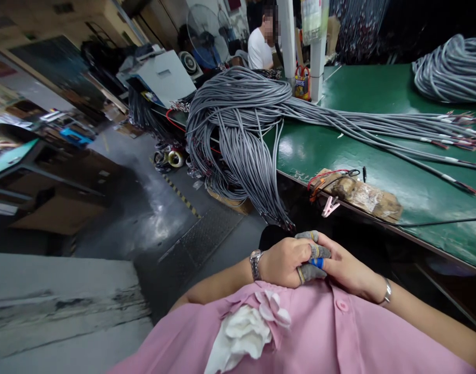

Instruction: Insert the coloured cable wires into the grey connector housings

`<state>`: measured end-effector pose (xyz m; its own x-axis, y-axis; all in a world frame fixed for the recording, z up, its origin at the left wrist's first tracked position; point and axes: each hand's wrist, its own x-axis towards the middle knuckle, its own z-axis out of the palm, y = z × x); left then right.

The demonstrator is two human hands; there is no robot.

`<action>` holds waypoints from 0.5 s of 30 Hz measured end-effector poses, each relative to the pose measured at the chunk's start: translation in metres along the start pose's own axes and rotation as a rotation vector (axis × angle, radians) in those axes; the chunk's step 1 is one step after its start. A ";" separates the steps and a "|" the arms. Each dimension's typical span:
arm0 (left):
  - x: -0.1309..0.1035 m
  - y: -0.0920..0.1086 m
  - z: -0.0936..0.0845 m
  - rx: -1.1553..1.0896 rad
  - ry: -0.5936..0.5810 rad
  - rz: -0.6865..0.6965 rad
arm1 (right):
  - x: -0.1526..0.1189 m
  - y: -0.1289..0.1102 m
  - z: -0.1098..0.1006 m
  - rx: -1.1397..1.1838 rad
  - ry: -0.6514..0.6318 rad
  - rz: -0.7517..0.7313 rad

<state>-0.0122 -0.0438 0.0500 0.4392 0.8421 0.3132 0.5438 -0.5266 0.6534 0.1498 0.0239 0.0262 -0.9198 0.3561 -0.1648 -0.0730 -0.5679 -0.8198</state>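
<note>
My left hand (282,262), with a metal watch (255,264) at the wrist, meets my right hand (349,270) in front of the pink shirt (311,327). Both are closed, fingers curled and pressed against each other. Grey knitted finger covers (311,274) with yellow edges sit on several fingers, and a blue band (317,263) shows where the hands touch. Anything held between them is hidden. A silver bracelet (388,291) circles my right wrist. Beyond the hands, a large bundle of grey cables (241,119) drapes over the table edge, its lower ends close to my left hand.
On the green table (428,218) lie a wooden block (372,200) with wires, a pink clip (330,206) at the edge, and a cable coil (453,70). A white post (317,62) rises behind. A person (260,49) sits at the back near a fan (207,36).
</note>
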 end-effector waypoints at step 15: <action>-0.004 -0.011 0.002 0.131 -0.005 -0.031 | 0.007 0.005 -0.012 -0.291 0.089 -0.102</action>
<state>-0.0188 -0.0413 0.0406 0.4239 0.8580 0.2902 0.6462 -0.5110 0.5668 0.1478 0.0324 0.0143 -0.8751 0.4712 -0.1104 -0.0379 -0.2941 -0.9550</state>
